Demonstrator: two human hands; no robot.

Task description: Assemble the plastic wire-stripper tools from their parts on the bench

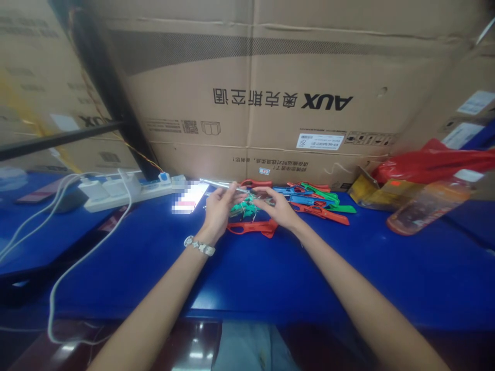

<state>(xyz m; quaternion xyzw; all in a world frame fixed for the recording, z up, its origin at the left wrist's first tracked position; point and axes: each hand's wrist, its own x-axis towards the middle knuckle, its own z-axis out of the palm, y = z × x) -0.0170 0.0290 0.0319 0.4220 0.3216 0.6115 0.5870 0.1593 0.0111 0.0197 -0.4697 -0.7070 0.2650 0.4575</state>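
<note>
Both my hands meet over the blue table, close to the big cardboard box. My left hand, with a bead bracelet at the wrist, has its fingers pinched on a thin metal piece that points left and up. My right hand is curled beside it, fingers closed on a green plastic tool held between the two hands. An orange plastic tool lies flat on the table just below my hands.
A pile of red, blue and green plastic tools lies right of my hands. A lit phone and a white power strip with cables sit to the left. A plastic bottle and red bag are at the right. A large cardboard box stands behind.
</note>
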